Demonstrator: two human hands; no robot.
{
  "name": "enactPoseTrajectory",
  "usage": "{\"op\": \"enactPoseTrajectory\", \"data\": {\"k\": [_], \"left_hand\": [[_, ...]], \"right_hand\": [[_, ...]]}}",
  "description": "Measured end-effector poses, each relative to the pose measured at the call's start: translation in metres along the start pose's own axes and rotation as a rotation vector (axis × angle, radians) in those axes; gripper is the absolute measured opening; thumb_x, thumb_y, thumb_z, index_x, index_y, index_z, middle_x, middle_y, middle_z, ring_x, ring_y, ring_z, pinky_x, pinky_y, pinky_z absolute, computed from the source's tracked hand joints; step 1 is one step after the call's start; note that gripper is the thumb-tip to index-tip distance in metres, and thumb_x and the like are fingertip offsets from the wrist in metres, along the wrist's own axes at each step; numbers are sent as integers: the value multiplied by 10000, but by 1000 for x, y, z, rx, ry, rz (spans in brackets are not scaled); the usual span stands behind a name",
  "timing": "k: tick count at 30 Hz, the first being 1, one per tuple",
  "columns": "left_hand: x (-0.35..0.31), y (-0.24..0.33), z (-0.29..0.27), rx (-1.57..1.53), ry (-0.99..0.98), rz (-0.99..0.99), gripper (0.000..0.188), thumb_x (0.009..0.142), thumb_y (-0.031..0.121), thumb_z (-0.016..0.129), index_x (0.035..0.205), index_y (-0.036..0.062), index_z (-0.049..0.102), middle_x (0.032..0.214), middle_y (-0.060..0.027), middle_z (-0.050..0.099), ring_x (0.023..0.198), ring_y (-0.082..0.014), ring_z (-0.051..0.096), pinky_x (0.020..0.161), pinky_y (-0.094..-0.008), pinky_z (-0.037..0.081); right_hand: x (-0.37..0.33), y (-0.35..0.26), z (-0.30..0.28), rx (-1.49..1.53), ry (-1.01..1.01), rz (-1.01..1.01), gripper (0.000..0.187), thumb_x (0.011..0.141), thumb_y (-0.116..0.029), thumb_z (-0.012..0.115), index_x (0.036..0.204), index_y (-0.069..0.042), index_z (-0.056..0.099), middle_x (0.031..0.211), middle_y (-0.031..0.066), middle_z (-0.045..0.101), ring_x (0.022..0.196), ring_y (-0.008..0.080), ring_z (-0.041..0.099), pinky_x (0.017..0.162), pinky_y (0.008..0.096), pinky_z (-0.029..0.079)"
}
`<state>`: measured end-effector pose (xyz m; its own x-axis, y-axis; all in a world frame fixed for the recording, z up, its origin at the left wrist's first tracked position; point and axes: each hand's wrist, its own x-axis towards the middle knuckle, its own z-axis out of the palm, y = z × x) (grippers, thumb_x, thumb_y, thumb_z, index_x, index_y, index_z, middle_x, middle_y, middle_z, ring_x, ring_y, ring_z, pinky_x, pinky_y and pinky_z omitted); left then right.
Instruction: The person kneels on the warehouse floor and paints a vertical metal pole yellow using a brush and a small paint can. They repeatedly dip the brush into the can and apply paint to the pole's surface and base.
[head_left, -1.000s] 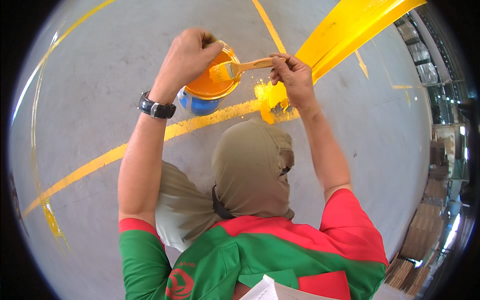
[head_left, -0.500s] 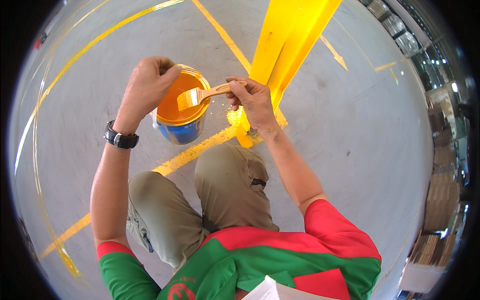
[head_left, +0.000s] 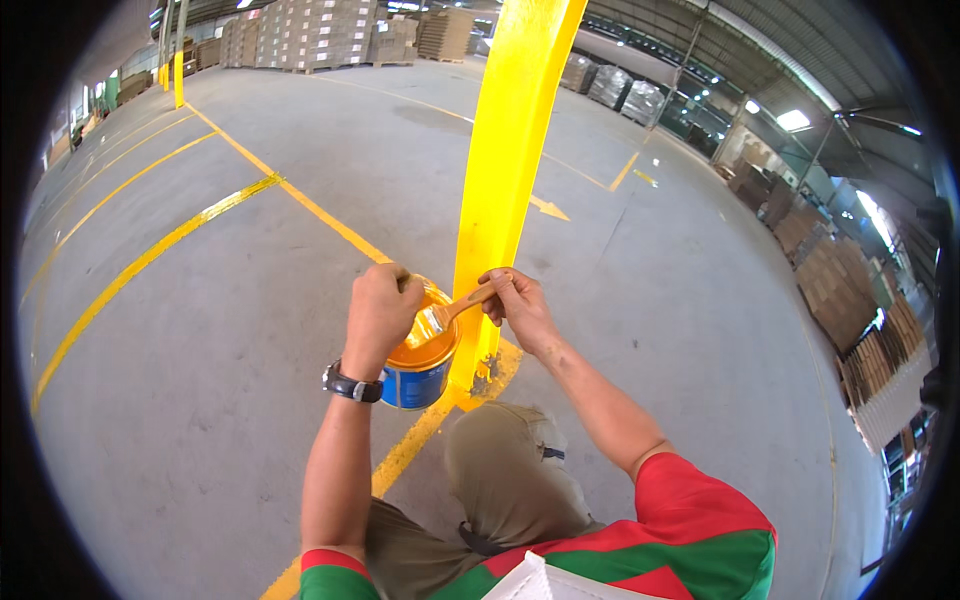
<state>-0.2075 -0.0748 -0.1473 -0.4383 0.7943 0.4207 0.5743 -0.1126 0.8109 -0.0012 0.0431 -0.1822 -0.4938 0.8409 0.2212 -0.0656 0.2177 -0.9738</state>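
Observation:
My left hand (head_left: 378, 318), with a black watch on its wrist, is closed at the near-left rim of a blue paint bucket (head_left: 418, 387). The exact grip, by handle or rim, is hidden behind the fingers. Orange-yellow paint coats the bucket's inside. My right hand (head_left: 524, 314) pinches the wooden handle of a paintbrush (head_left: 468, 300) between thumb and fingers. Its paint-covered bristles are over the bucket's opening, pointing toward my left hand. Just beyond the hands rises a bright yellow steel post (head_left: 510, 130), its chipped base close to the bucket's right side.
Yellow lines (head_left: 150, 262) cross the grey concrete floor (head_left: 250, 400), one running under the post's base. Wrapped pallet stacks (head_left: 315, 35) stand far back. Stacked cardboard (head_left: 835, 290) lines the right side. Another yellow post (head_left: 179, 80) stands far left.
The view has tilted up, showing more of the warehouse. Both hands, the bucket and the brush sit closer to the post's base. Left hand and brush bristles have drawn nearer each other.

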Motion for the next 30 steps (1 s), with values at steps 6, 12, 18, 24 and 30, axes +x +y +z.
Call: {"op": "enactPoseTrajectory", "data": {"k": [6, 12, 18, 24, 30], "left_hand": [[2, -10, 1, -55, 7, 96, 270, 833, 173, 643, 900, -80, 708, 829, -319, 648, 801, -477, 666, 726, -487, 542], [-2, -35, 2, -81, 39, 64, 298, 832, 198, 636, 880, -88, 706, 832, -327, 654, 793, -467, 674, 725, -473, 548], [-8, -44, 7, -2, -73, -57, 330, 840, 215, 640, 928, -91, 725, 844, -287, 710, 807, -415, 713, 763, -429, 568], [-2, -48, 15, -65, -64, -82, 325, 886, 219, 656, 989, -78, 738, 908, -252, 741, 829, -352, 735, 781, -395, 571], [3, -53, 26, -76, -39, -114, 347, 894, 238, 654, 1019, -74, 738, 931, -257, 743, 855, -350, 737, 802, -391, 571]], "right_hand": [[-6, -2, 8, -74, 56, 30, 388, 1073, -379, 554, 1037, -7, 656, 724, 28, 617, 600, 92, 561, 550, 248, 461], [-17, 18, 0, -62, 26, 95, 337, 1067, -296, 568, 1089, 25, 670, 767, 56, 668, 620, 111, 595, 569, 262, 491], [-20, 25, -13, -46, 32, 187, 325, 1073, -261, 551, 1090, 38, 678, 792, 89, 701, 627, 124, 633, 540, 261, 516], [-17, 35, -23, -79, 26, 191, 340, 1084, -282, 547, 1107, 30, 681, 790, 79, 696, 655, 125, 644, 564, 268, 525], [1, 17, -38, -145, 96, -148, 326, 1073, -275, 578, 1107, 31, 689, 822, 96, 713, 659, 151, 651, 581, 268, 532]]}}
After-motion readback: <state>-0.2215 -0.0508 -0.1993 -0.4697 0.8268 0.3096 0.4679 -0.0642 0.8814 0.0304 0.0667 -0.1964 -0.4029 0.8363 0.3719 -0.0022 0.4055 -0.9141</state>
